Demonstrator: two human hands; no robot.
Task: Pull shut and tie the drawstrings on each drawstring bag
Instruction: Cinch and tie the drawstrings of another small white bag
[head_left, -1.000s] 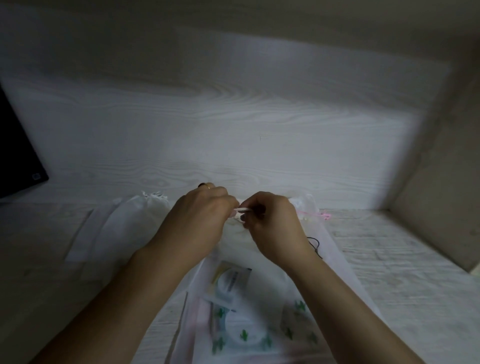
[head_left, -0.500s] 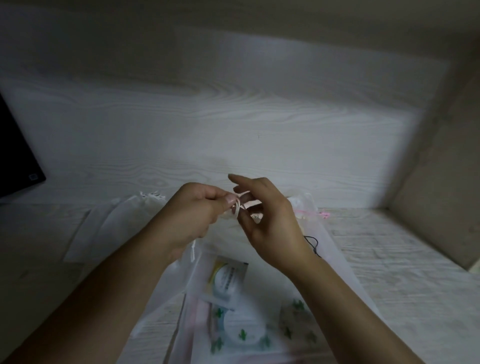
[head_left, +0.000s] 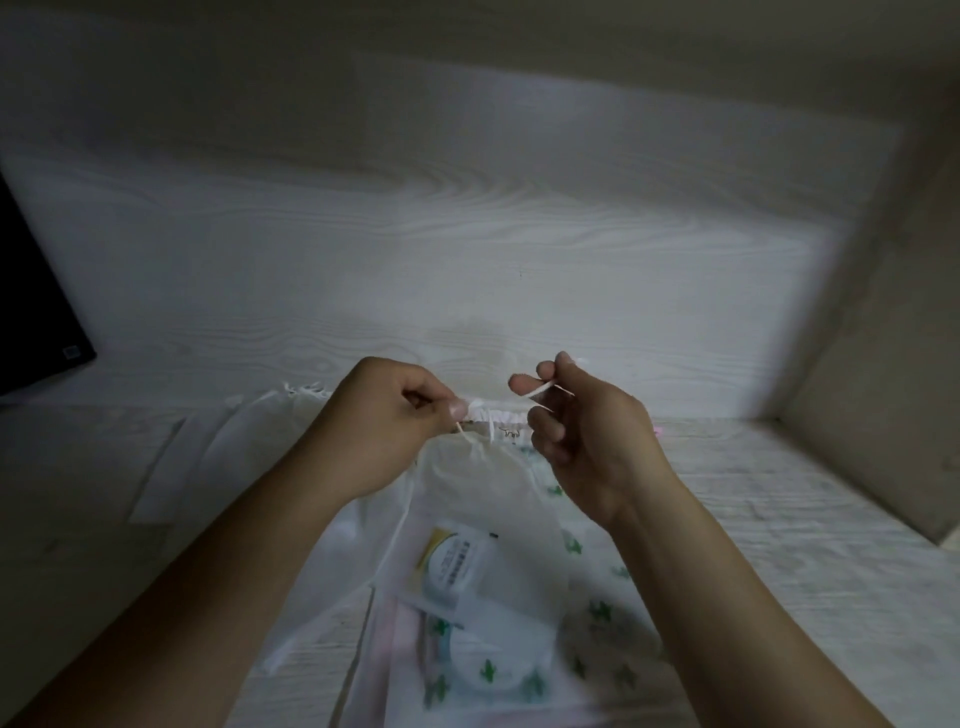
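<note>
Head view: packet (head_left: 451, 564) inside sheer drawstring bag (head_left: 483, 525).

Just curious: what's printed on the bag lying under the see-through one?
Small green cactus shapes on white, on the printed bag, clearest in the head view.

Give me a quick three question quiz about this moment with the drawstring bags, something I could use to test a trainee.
1. True or false: both hands are at the gathered neck of the sheer bag.
2. Which hand has the white cord across its fingers? A) left hand B) right hand
3. What pattern shows on the bag lying underneath?

Key: 1. True. 2. B. 3. Small green cactus prints.
</note>
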